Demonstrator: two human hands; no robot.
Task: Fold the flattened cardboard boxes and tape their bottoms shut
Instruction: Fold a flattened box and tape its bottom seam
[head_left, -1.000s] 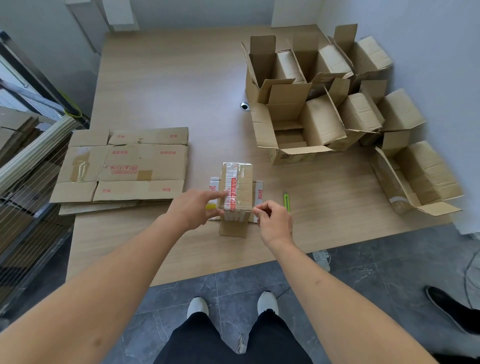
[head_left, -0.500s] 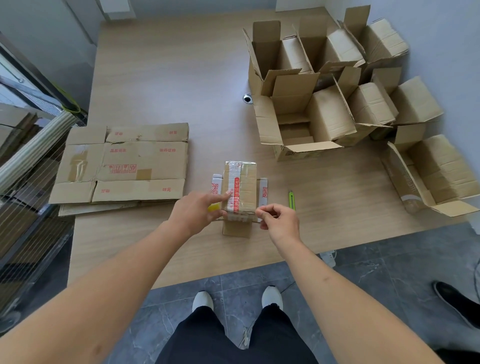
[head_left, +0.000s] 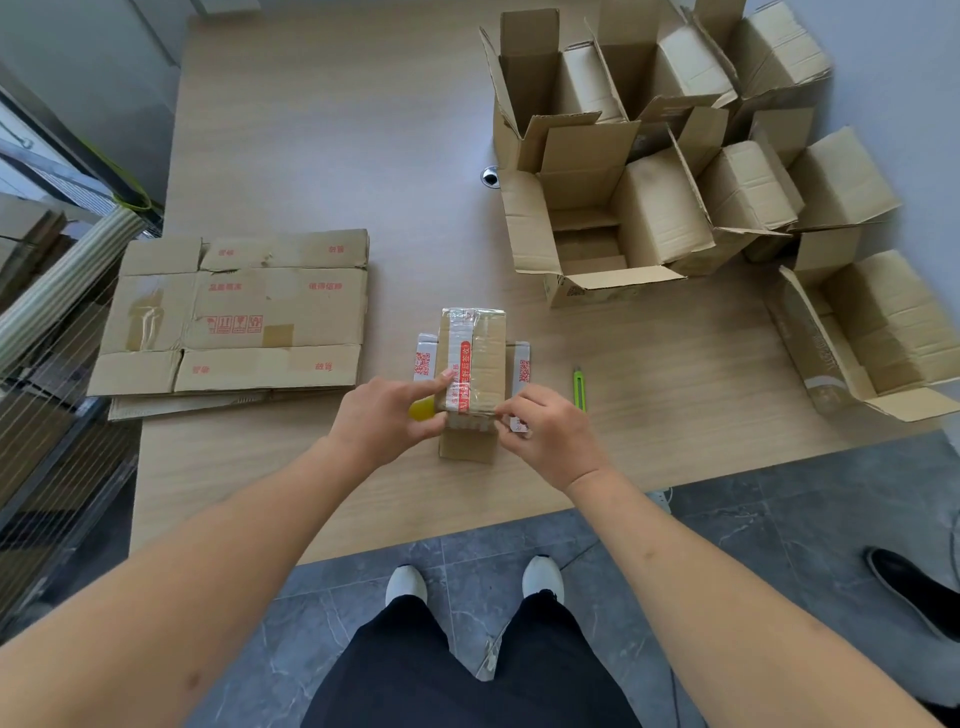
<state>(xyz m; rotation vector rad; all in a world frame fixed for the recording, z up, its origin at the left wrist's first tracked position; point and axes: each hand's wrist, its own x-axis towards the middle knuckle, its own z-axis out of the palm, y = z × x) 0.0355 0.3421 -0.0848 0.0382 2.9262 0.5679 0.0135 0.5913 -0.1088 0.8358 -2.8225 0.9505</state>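
Both hands work one small taped box (head_left: 475, 364) at the wooden bench's (head_left: 332, 130) near edge; the left hand (head_left: 387, 418) grips its side, the right hand (head_left: 548, 431) pinches its corner; flattened cartons (head_left: 234, 317) lie left, one green utility knife (head_left: 579, 387) right; grey tiled floor (head_left: 753, 525) below.

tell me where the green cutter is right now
In the head view the green cutter lies on the table, just right of the right hand and the small box.

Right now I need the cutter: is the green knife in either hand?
No: the green knife lies on the table, right of both hands on the small box.
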